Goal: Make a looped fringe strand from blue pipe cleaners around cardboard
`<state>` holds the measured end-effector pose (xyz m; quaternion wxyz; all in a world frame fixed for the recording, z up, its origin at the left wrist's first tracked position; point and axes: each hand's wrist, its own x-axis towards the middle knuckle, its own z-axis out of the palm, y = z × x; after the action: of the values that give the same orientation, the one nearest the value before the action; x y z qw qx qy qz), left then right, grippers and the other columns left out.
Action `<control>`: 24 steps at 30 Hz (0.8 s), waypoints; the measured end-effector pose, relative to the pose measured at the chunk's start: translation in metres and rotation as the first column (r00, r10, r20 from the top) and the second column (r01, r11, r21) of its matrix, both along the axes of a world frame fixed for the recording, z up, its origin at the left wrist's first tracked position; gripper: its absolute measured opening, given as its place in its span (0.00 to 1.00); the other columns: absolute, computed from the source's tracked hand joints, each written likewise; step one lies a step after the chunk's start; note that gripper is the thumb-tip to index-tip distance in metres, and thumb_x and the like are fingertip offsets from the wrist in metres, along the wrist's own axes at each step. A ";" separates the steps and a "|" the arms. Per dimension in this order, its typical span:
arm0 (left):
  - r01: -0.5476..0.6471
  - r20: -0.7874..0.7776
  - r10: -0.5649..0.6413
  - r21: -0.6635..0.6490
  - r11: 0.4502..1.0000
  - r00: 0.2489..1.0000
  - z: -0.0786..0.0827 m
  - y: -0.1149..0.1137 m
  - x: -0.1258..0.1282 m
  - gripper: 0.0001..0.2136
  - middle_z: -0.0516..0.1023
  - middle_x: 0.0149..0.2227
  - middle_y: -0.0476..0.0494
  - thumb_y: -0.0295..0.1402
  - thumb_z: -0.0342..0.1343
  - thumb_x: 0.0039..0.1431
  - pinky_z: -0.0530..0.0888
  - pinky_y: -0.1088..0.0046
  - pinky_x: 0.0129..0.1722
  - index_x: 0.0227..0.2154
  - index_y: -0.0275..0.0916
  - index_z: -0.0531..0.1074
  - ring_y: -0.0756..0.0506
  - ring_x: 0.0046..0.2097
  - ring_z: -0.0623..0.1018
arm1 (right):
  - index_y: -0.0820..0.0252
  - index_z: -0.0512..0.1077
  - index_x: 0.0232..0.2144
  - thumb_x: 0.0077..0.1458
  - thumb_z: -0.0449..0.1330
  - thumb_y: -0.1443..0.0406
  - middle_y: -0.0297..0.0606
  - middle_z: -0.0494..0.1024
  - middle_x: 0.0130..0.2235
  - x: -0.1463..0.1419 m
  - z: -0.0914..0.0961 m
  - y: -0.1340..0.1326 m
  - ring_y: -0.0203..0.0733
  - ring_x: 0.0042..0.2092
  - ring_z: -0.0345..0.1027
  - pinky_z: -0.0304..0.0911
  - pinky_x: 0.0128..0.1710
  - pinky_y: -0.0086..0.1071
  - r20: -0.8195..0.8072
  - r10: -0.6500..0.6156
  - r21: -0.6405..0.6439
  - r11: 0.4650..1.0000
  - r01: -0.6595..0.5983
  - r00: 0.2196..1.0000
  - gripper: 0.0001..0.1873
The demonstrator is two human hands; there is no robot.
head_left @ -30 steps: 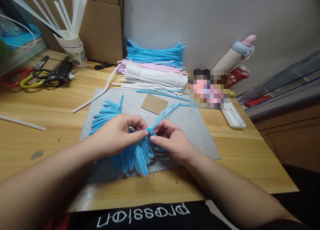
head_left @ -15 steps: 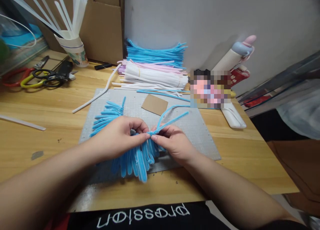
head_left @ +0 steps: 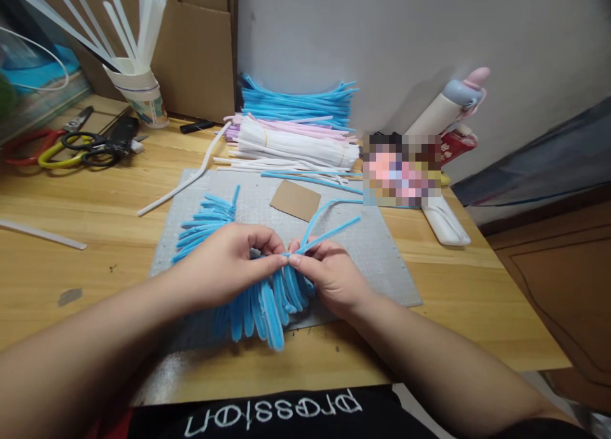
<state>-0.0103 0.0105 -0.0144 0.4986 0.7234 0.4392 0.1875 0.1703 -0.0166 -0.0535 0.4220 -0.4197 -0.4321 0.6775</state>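
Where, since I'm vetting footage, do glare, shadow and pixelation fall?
Head view: glare on the desk, bottom left; head view: shadow on the wall beside the bottle, and on the mat under the left forearm; head view: pixelation by the mat's far-right corner.

A wooden table (head_left: 119,235) is serving as a handicraft corner, in a home or a small workshop; the view is leaving open which. A gray cutting mat (head_left: 372,261) is covering its middle, and a looped blue craft piece (head_left: 271,318) is taking shape over the mat. Beyond the mat, blue pipe cleaners (head_left: 298,102) and white pipe cleaners (head_left: 296,145) are lying in bundles near a plain wall (head_left: 310,32). Left of the mat, scissors (head_left: 51,137) are resting beside a cup (head_left: 146,102) that is holding pale strips (head_left: 150,28). Beyond the mat's far right corner, a drinks bottle (head_left: 429,113) is adding a domestic note.
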 end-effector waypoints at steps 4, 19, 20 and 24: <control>-0.004 -0.037 0.004 -0.002 1.000 0.999 0.000 0.002 -0.001 0.11 0.76 0.28 0.50 0.42 0.55 0.54 0.66 0.76 0.29 0.29 0.38 0.74 0.50 0.30 0.72 | 0.60 0.76 0.28 0.44 0.69 0.58 0.34 0.75 0.30 0.002 -0.002 0.001 0.36 0.33 0.66 0.62 0.34 0.31 0.006 0.012 0.022 1.000 -0.013 1.000 0.12; -0.018 -0.057 0.019 0.028 0.999 0.998 -0.001 0.003 -0.001 0.12 0.73 0.27 0.50 0.42 0.54 0.54 0.65 0.74 0.29 0.30 0.37 0.72 0.49 0.30 0.70 | 0.60 0.72 0.24 0.42 0.69 0.60 0.29 0.71 0.23 0.003 0.000 0.000 0.30 0.24 0.60 0.59 0.26 0.27 0.080 -0.068 -0.007 0.998 0.069 0.994 0.12; -0.023 -0.050 0.024 0.021 1.000 0.998 0.000 0.003 -0.001 0.12 0.73 0.27 0.49 0.42 0.54 0.54 0.65 0.74 0.29 0.30 0.37 0.72 0.49 0.30 0.69 | 0.60 0.72 0.24 0.42 0.69 0.60 0.29 0.72 0.23 0.002 -0.001 0.000 0.30 0.25 0.60 0.59 0.26 0.27 0.085 -0.081 0.005 0.997 0.081 0.993 0.12; -0.036 -0.046 0.036 0.006 0.999 0.998 0.001 0.002 -0.001 0.13 0.73 0.27 0.49 0.42 0.54 0.54 0.65 0.75 0.28 0.31 0.37 0.73 0.49 0.29 0.69 | 0.59 0.72 0.25 0.43 0.68 0.59 0.30 0.73 0.26 0.002 -0.003 -0.001 0.32 0.27 0.62 0.60 0.29 0.29 0.116 -0.104 0.076 0.993 0.095 0.988 0.11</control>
<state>-0.0108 0.0126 -0.0137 0.4832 0.7207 0.4631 0.1810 0.1723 -0.0177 -0.0562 0.4431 -0.4656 -0.4585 0.6137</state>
